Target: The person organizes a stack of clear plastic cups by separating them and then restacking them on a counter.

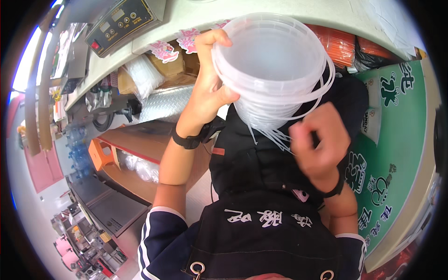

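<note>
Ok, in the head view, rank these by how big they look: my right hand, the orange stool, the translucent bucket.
Largest to smallest, as they appear:
1. translucent bucket
2. right hand, slightly blurred
3. orange stool, visible part only

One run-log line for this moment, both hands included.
left hand: grips translucent bucket stack at side | right hand: blurred, near thin white strips, contact unclear

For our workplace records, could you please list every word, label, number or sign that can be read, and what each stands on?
I won't copy wording; here is where it stands.
Black apron: clear white characters.
Green panel: large characters clear, smaller ones partly blurred.
Pink stickers: characters too blurred to read.
Control unit: labels mostly too small.
White package: print too small.
Translucent tub: none visible.
</note>
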A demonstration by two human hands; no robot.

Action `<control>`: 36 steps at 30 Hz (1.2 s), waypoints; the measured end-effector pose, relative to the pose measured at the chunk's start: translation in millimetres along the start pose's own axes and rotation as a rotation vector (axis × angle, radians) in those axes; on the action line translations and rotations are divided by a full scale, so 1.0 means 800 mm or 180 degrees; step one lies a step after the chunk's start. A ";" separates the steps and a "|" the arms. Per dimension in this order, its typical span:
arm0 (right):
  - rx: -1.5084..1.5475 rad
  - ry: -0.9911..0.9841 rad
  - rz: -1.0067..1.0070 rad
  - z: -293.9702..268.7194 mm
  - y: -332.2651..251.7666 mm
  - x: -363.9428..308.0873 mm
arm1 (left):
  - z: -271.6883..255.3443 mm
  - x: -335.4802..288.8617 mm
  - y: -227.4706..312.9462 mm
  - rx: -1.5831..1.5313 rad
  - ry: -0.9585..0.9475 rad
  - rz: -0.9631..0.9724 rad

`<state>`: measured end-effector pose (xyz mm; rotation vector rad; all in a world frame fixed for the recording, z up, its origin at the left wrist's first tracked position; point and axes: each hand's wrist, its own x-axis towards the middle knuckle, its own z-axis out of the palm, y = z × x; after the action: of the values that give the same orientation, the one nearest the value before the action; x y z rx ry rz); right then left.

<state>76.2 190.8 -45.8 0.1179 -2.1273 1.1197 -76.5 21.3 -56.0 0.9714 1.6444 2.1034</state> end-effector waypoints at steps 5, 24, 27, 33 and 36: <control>-0.0942 -0.0074 -0.0597 0.046 -0.029 -0.019 | 0.001 0.003 0.000 0.0245 -0.0349 0.0333; -0.2503 -0.1285 -0.1669 0.054 -0.033 0.012 | -0.034 0.016 -0.036 0.0490 -0.0387 0.0273; -0.2330 -0.1065 -0.1476 0.053 -0.026 0.004 | -0.017 0.010 -0.011 0.0642 -0.0276 0.0287; 0.0631 0.0182 0.0863 0.020 0.020 -0.026 | -0.010 0.005 0.004 0.0027 -0.0194 0.0057; 0.2102 -0.0812 0.2312 0.029 0.076 -0.036 | -0.011 0.004 0.008 0.0040 -0.0418 -0.0056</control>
<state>61.3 204.1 -114.0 -0.2448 -1.9626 2.3167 -83.7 14.9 -49.6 1.0708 1.5975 1.9750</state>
